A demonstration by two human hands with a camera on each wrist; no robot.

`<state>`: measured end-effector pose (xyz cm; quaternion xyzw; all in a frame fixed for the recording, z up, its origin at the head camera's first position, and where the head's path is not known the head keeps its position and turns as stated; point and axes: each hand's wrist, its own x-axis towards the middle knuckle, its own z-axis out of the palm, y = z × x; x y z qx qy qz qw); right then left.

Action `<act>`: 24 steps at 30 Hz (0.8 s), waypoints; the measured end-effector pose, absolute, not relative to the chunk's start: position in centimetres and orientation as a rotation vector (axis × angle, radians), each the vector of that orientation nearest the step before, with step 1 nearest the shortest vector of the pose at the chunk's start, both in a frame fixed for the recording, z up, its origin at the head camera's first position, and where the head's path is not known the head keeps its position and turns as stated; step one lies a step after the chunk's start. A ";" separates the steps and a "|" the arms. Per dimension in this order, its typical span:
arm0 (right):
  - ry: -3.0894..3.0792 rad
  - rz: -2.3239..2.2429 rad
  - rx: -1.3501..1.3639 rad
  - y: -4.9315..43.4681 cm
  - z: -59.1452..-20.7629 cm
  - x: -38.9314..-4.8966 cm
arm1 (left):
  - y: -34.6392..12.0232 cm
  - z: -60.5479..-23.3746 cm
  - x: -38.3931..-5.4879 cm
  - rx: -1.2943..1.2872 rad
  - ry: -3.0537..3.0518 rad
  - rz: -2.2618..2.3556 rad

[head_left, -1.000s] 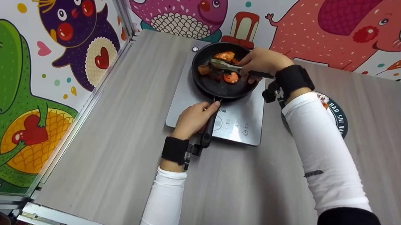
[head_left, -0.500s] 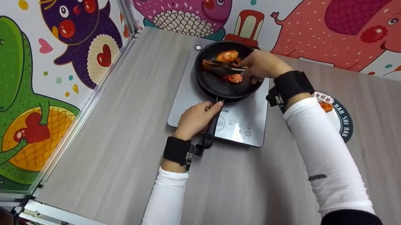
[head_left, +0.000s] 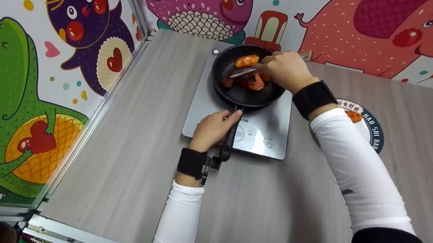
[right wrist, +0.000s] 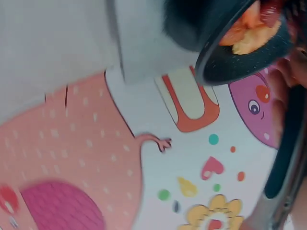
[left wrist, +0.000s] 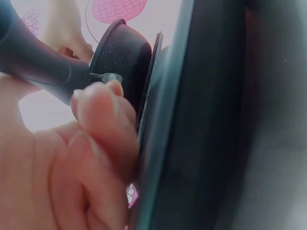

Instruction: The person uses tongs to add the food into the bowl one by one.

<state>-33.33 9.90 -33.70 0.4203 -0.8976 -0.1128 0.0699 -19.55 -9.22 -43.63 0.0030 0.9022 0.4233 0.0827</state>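
A black frying pan (head_left: 240,97) sits on a silver induction cooker (head_left: 197,124). My left hand (head_left: 213,130) grips its black handle (head_left: 229,143), thumb along the top; in the left wrist view the fingers (left wrist: 103,115) curl below it. Over the pan, my right hand (head_left: 286,70) holds metal tongs (head_left: 243,72), their tips low among the food. A dark handle of these tongs (right wrist: 288,143) shows in the right wrist view. In the pan lie an orange-brown chunk (head_left: 247,60), a curled pink-orange shrimp (head_left: 256,83) and darker pieces partly hidden by tongs and hand.
Right of the cooker, partly under the right forearm, stands a green-rimmed plate (head_left: 378,133) with an orange-brown piece (head_left: 353,116) on it. Cartoon-printed walls (head_left: 330,38) border the wooden table (head_left: 136,139) behind and at left. A metal frame edge (head_left: 78,237) runs along the near left.
The right hand has turned over with the tongs, whose rear end now points up toward the back wall. Food beneath the tongs has shifted. The left hand keeps its grip on the pan handle.
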 end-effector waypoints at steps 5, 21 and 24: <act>-2.605 -0.529 1.319 9.0 -33.1 -33.3 | -9.1 -43.6 -19.6 0.010 2.707 1.260; -2.603 -0.522 1.229 8.8 -33.8 -34.0 | -9.3 -43.7 -19.6 0.029 2.722 1.243; -2.595 -0.485 1.198 8.7 -33.9 -33.9 | -9.3 -43.7 -19.6 0.024 2.715 1.254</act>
